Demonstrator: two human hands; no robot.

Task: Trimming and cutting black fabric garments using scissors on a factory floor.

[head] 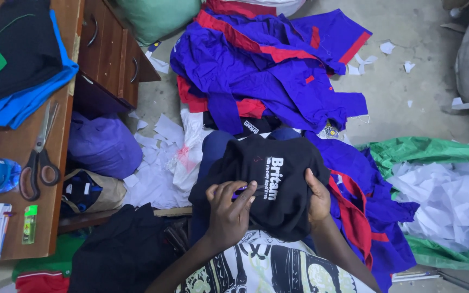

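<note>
A black garment (278,179) with white printing lies bunched on my lap. My left hand (229,209) rests on its near edge with the fingers curled around a small purple tool (241,190) pressed to the cloth. At the garment's right side my right hand (317,198) grips the fabric, thumb on top. Below the hands shows my patterned black-and-white shirt (267,268).
A pile of blue-and-red garments (267,65) covers the floor ahead, more at my right (365,217). The wooden desk (14,146) at left carries scissors (38,157), folded clothes (17,59), a bottle and a lighter. White scraps fill a green bag (441,190). A purple bag (104,144) sits under the desk.
</note>
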